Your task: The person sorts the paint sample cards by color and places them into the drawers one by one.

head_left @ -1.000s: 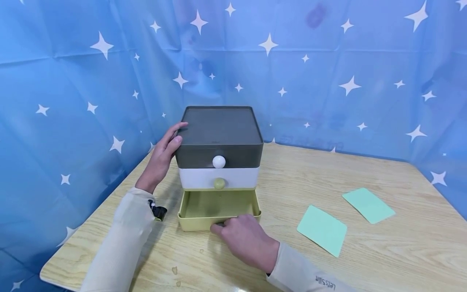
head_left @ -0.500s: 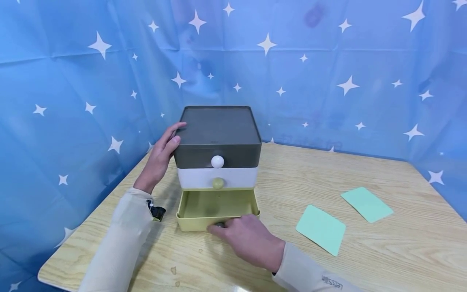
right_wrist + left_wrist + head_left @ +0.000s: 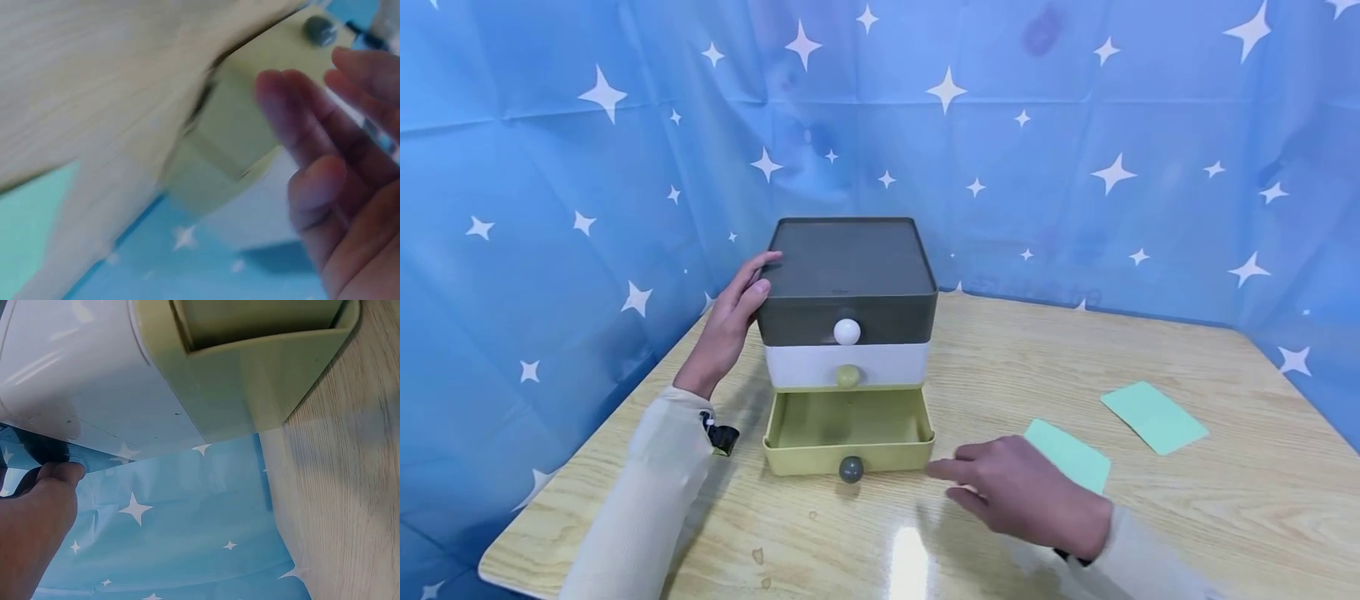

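Observation:
A small three-tier drawer box [image 3: 850, 258] stands on the table, its top tier dark grey, its middle white and its bottom olive green. The bottom drawer [image 3: 820, 460] is pulled out, with nothing visible inside, and a dark round knob [image 3: 852, 469] shows on its front. My left hand [image 3: 722, 329] rests against the left side of the top tier, fingertips over its upper edge. To the right of the drawer, my right hand [image 3: 1022, 492] is off the knob and holds nothing; its fingers are loosely extended, and it looks blurred in the right wrist view.
Two pale green cards lie to the right: the nearer card [image 3: 1075, 458] is partly behind my right hand, the farther card [image 3: 1153, 417] lies beyond it. A blue curtain with white stars [image 3: 1000, 150] hangs behind the wooden table [image 3: 1030, 350].
My right hand has let go of the bottom drawer's knob and moved right toward the nearer card. The drawer stays pulled out, and my left hand keeps its place.

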